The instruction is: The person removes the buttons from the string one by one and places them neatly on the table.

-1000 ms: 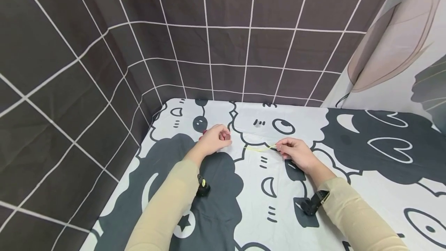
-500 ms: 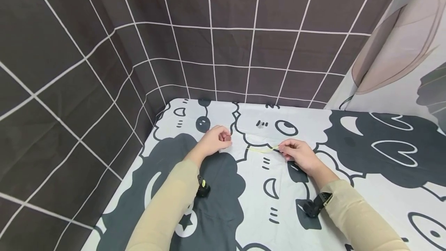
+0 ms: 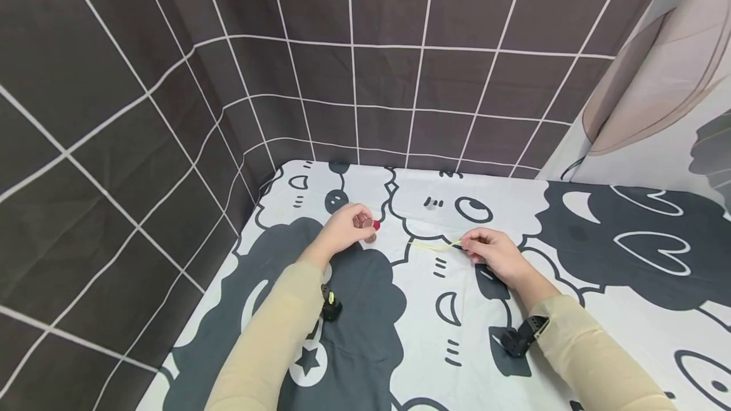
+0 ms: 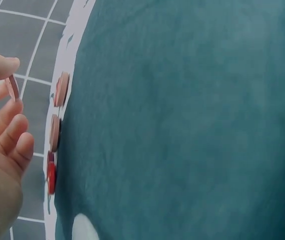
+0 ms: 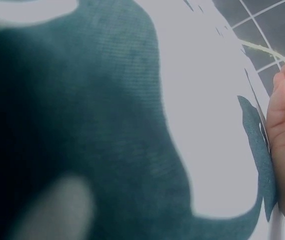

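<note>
My left hand (image 3: 345,228) is over the cartoon-print cloth, pinching a flat, round reddish-brown disc (image 4: 13,87) between thumb and finger. In the head view, a red piece (image 3: 376,224) and a brown disc (image 3: 370,238) show right at its fingertips. Beside this hand in the left wrist view, a pinkish disc (image 4: 62,89), a brown disc (image 4: 55,133) and a bright red disc (image 4: 51,176) form a row along the cloth. To the right, my right hand (image 3: 492,255) pinches one end of a thin yellow cord (image 3: 431,247). Its other end trails left, toward the left hand.
The black-and-white cloth (image 3: 425,309) covers the surface. Dark grid-patterned hangings (image 3: 377,75) rise at the back and left, and a pale leaf-print curtain (image 3: 651,87) hangs at the right. Each wrist carries a small black camera (image 3: 516,338).
The left fingers have shifted slightly, and a red piece and brown disc now show beside their tips. The right hand keeps its pinch on the cord. The head view has turned a little left.
</note>
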### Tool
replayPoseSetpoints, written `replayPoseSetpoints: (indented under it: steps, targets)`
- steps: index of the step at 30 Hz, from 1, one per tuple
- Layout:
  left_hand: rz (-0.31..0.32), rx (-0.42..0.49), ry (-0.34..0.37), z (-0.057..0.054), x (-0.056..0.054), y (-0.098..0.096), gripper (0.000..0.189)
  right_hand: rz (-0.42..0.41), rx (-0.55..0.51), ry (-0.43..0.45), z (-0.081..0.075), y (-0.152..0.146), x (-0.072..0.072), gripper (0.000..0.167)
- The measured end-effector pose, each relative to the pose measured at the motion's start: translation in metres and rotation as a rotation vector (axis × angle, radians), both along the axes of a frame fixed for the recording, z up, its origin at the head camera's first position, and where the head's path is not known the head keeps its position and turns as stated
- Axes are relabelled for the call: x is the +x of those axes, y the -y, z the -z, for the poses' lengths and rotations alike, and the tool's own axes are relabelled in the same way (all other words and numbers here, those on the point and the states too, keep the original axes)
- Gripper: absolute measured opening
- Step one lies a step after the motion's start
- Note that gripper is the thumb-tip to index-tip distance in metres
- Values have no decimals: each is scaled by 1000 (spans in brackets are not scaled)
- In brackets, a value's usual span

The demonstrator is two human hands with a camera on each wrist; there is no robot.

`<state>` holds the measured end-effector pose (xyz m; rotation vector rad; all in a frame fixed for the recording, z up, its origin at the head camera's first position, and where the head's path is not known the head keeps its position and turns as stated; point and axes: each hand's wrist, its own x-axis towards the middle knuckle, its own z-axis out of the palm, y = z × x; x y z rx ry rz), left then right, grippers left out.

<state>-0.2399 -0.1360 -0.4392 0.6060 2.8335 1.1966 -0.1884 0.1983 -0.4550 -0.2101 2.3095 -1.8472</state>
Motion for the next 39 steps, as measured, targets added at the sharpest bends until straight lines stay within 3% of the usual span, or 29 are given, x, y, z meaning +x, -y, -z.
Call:
replayPoseSetpoints:
  steps: [10, 18, 23, 30, 39]
  targets:
    - [-57, -3, 79, -6, 4, 4, 16, 14, 15, -23, 3, -4, -1, 24]
    - [-102, 10, 126, -3, 2, 5, 22, 5, 78, -39, 5, -7, 0, 24]
    - [-137, 11, 103, -5, 3, 10, 18, 1, 98, -27, 3, -3, -1, 26]
    - [-130, -1, 68, -7, 2, 14, 19, 3, 116, -29, 2, -2, -2, 23]
    - [-166, -18, 22, -6, 2, 20, 28, 0, 40, -26, 4, 0, -4, 25]
